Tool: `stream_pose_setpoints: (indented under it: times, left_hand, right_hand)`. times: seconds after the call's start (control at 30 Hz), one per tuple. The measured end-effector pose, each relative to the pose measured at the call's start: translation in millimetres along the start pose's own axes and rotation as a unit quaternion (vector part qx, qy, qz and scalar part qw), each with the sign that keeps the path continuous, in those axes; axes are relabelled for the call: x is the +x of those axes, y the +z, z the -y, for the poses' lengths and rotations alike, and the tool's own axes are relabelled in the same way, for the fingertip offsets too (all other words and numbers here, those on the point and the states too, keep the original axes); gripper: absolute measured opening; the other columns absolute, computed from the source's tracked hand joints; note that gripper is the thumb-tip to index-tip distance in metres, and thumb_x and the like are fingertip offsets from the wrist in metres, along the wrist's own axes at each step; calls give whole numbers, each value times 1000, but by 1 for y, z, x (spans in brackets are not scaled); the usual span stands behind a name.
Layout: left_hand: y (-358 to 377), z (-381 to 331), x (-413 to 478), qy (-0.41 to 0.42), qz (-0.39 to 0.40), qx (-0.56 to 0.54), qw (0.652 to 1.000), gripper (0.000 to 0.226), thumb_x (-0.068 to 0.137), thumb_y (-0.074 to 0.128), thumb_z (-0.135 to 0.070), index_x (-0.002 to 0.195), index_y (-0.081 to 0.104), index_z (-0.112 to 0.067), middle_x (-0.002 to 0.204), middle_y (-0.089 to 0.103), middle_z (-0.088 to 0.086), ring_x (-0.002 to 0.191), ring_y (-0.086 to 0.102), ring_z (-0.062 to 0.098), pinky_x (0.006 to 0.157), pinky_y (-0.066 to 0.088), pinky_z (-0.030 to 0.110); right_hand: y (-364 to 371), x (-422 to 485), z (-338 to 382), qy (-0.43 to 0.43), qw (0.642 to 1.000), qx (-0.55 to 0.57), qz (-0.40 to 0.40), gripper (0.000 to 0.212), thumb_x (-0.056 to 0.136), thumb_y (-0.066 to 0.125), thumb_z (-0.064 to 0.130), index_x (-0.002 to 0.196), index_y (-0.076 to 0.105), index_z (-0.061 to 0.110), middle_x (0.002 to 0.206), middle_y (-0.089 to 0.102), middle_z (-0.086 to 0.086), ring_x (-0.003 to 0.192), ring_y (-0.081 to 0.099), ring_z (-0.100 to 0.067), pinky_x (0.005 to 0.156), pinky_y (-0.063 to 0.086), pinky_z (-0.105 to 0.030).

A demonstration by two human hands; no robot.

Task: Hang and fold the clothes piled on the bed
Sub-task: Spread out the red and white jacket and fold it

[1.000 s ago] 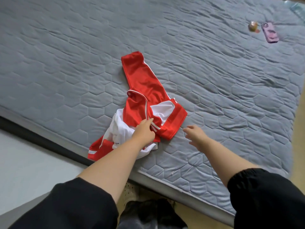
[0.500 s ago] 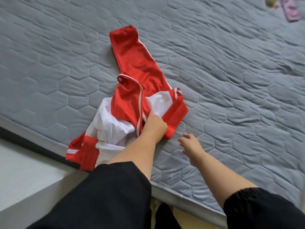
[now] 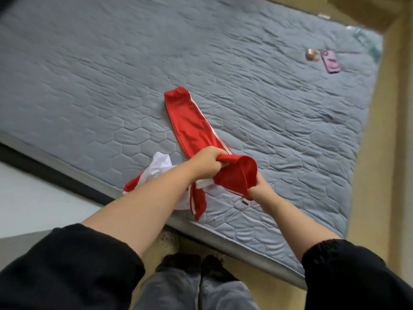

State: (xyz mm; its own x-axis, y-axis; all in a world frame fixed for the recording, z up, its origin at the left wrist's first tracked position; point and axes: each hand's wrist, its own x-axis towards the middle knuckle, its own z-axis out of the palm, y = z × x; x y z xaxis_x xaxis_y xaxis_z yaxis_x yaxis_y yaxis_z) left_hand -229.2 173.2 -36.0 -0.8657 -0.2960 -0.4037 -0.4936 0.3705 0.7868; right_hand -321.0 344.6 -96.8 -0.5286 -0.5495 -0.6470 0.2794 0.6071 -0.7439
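- Red slippery cloth fills both hands: the red and white zip jacket (image 3: 237,175) sits bunched at the near edge of the bed (image 3: 111,86), partly lifted off the grey quilted mattress.
- My left grip (image 3: 209,163) is clamped on a fistful of red fabric where one sleeve (image 3: 190,124) ends; that sleeve runs away from me, flat on the mattress.
- My right grip (image 3: 260,189) pinches the lower edge of the raised red fold, just above the zip pull (image 3: 245,201); its fingers are mostly hidden behind the cloth.
- White lining (image 3: 161,166) spills out to the left, so I judge the jacket is partly inside out.
- I am untangling it; it is neither hung nor folded yet.
- Next I need the collar or shoulders, the lining turned in, and the zip kept from snagging.
- The pink phone (image 3: 331,61) lies well apart.
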Motion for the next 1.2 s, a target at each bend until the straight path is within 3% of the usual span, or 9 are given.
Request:
stream_pose_setpoints:
  times: [0.1, 0.23, 0.5, 0.63, 0.7, 0.8, 0.93, 1.07, 1.2]
  left_hand:
    - [-13, -40, -30, 18, -37, -2, 999, 40, 87, 56, 0, 58, 51, -27, 57, 47, -15, 60, 45, 1, 59, 34, 21]
    - [-36, -71, -78, 3, -121, -75, 990, 26, 89, 52, 9, 68, 60, -5, 47, 42, -13, 45, 40, -9, 49, 30, 10]
    - [-74, -95, -202, -66, -271, -203, 939, 21, 99, 48, -6, 110, 63, 3, 87, 60, 10, 80, 54, 20, 76, 46, 32]
    - [-85, -111, -279, -59, -324, -252, 910, 26, 100, 46, -8, 117, 59, 5, 91, 64, 10, 82, 60, 19, 81, 51, 30]
    - [-83, -117, -324, -56, -338, -281, 896, 22, 100, 45, -10, 112, 62, -2, 87, 66, 8, 78, 63, 16, 76, 53, 27]
    - [-68, -125, -398, -48, -372, -318, 871, 19, 100, 46, -13, 94, 64, -10, 82, 68, 6, 73, 64, 16, 70, 55, 26]
    - [-27, -129, -505, -43, -477, -343, 808, 21, 100, 46, -11, 90, 64, -11, 81, 69, 4, 74, 65, 15, 74, 54, 26]
    - [22, -118, -609, -146, -583, -237, 764, 22, 100, 45, -12, 89, 64, -15, 93, 66, 7, 90, 63, 23, 90, 48, 34]
    - [74, -112, -705, -296, -643, -63, 703, 27, 100, 44, -21, 81, 58, -8, 77, 59, 7, 79, 57, 25, 68, 37, 30]
  right_hand:
    - [-19, -25, 18, 48, 995, 22, -79, 20, 74, 54, -1, 85, 65, 11, 71, 61, -1, 68, 52, -13, 61, 45, -24]
    - [-29, -49, 39, 160, 977, 115, -84, 23, 90, 42, 3, 72, 51, 16, 46, 56, 4, 57, 41, -13, 53, 31, -25]
    - [50, -119, 105, 103, 902, 377, 186, 36, 92, 21, -13, 92, 56, -5, 77, 68, -20, 67, 69, -27, 63, 58, -37]
    - [86, -162, 128, 45, 925, 265, 269, 27, 98, 34, -2, 94, 59, 4, 71, 67, -11, 58, 65, -16, 59, 58, -27]
    - [101, -191, 134, -33, 942, 87, 324, 24, 96, 40, -7, 93, 58, 10, 75, 61, -6, 60, 61, -9, 60, 55, -22]
    - [127, -245, 135, -176, 908, -125, 358, 33, 90, 48, -17, 86, 55, 15, 80, 56, 0, 57, 60, 7, 57, 47, -11]
    - [166, -329, 125, -222, 889, -70, 394, 28, 82, 55, -19, 90, 60, 7, 75, 64, -1, 63, 63, -6, 62, 52, -20]
    - [198, -414, 115, -187, 880, -51, 434, 16, 84, 55, -14, 80, 63, -1, 75, 63, -15, 60, 65, -17, 55, 56, -24]
    - [219, -484, 103, -285, 841, -160, 431, 10, 85, 66, 1, 94, 68, 3, 82, 68, -8, 73, 64, -18, 73, 56, -29]
